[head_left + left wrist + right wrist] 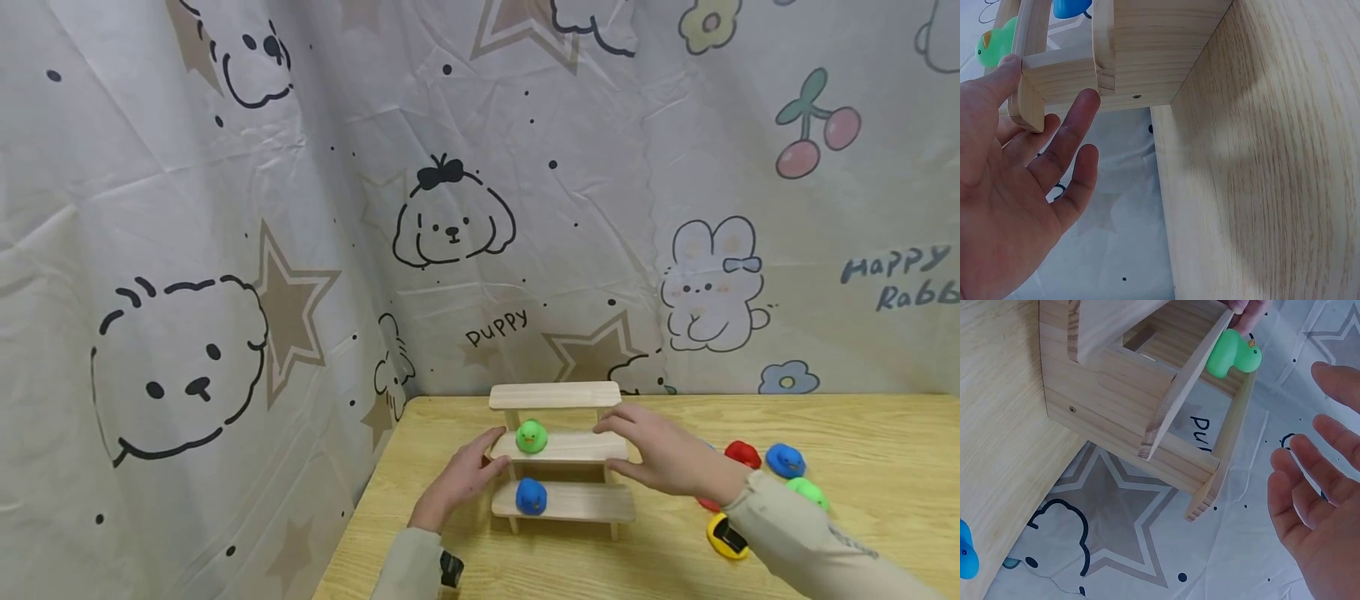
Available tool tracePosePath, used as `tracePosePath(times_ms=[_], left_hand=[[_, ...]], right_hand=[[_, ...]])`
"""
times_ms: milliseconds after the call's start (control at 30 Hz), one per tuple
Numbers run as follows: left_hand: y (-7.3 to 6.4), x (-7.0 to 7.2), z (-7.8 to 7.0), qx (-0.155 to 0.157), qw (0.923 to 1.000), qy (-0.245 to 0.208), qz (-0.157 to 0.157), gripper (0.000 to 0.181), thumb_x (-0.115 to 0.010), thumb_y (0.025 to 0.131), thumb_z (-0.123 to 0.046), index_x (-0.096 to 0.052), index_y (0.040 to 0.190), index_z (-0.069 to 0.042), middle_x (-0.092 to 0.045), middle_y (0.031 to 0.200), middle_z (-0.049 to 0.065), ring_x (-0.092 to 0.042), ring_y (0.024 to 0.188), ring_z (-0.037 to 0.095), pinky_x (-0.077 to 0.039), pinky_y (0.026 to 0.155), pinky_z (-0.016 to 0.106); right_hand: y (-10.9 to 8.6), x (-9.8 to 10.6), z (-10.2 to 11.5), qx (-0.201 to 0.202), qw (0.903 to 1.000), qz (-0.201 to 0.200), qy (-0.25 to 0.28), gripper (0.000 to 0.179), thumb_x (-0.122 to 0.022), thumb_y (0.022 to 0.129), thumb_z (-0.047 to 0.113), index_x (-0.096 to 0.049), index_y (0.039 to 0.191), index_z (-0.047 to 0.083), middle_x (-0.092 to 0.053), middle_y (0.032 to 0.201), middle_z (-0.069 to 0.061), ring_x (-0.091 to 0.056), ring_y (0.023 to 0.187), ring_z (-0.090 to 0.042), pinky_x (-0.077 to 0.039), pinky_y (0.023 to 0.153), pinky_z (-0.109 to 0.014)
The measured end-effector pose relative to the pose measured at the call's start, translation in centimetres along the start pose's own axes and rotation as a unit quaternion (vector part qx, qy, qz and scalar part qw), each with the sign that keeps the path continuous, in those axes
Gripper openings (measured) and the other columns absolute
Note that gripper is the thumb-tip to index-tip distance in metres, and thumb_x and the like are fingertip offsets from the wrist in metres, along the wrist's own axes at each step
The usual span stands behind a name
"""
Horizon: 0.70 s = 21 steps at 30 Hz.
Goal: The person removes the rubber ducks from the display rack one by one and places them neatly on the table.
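Note:
A small three-tier wooden shelf (570, 447) stands on the table. One green duck (531, 437) sits toward the left of its middle tier, and one blue duck (531, 497) is on the lowest tier below it. My left hand (467, 475) holds the left end of the middle board; in the left wrist view its thumb lies on the board edge with fingers below. At the shelf's right side is my right hand (663, 450), fingers spread and apart from the wood in the right wrist view, with nothing in it.
Right of the shelf lie several loose ducks, among them a red duck (742, 454), a blue duck (786, 460) and a green duck (807, 493). Near them is a yellow-and-black item (727, 536). A printed curtain (465, 300) hangs behind the table (885, 450) and along its left.

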State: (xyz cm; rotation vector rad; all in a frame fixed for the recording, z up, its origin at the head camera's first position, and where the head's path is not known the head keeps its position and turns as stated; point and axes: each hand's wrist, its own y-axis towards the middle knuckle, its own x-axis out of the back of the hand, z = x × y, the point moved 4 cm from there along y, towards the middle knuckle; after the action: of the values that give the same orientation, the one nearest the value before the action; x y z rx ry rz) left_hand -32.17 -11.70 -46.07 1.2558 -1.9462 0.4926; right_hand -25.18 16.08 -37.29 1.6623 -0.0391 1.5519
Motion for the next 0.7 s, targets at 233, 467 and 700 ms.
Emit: tracePosePath(times_ms=[233,467,700], left_hand=[[0.0,0.1,0.1,-0.005,1.0000,0.005,0.000,0.058,-0.048,0.099,-0.037,-0.034,0.146,-0.007,-0.042,0.143,0.013,-0.057,0.111,0.024,-0.047,0.091,0.039],[0.0,0.0,0.4,-0.002,1.0000,0.002,0.002,0.058,-0.049,0.099,-0.038,-0.034,0.146,-0.008,-0.042,0.143,0.012,-0.058,0.106,0.023,-0.048,0.089,0.038],[0.1,0.0,0.2,-0.003,1.0000,0.005,0.003,0.057,-0.049,0.099,-0.037,-0.034,0.146,-0.009,-0.041,0.144,0.011,-0.059,0.105,0.022,-0.048,0.088,0.038]], right_hand=[[0.8,0.1,-0.3,0.001,0.9999,-0.012,0.002,0.039,-0.080,0.076,0.015,-0.062,0.108,0.008,-0.057,0.105,-0.002,-0.057,0.093,-0.017,-0.051,0.079,-0.035],[1.5,-0.3,-0.5,-0.018,0.9998,0.000,-0.001,0.037,-0.077,0.080,0.019,-0.062,0.110,0.006,-0.057,0.104,-0.004,-0.057,0.091,-0.018,-0.051,0.076,-0.034],[2.6,-0.8,-0.8,-0.032,0.9995,0.002,-0.008,0.037,-0.077,0.080,0.021,-0.062,0.111,0.006,-0.056,0.106,-0.005,-0.055,0.094,-0.017,-0.050,0.078,-0.034]])
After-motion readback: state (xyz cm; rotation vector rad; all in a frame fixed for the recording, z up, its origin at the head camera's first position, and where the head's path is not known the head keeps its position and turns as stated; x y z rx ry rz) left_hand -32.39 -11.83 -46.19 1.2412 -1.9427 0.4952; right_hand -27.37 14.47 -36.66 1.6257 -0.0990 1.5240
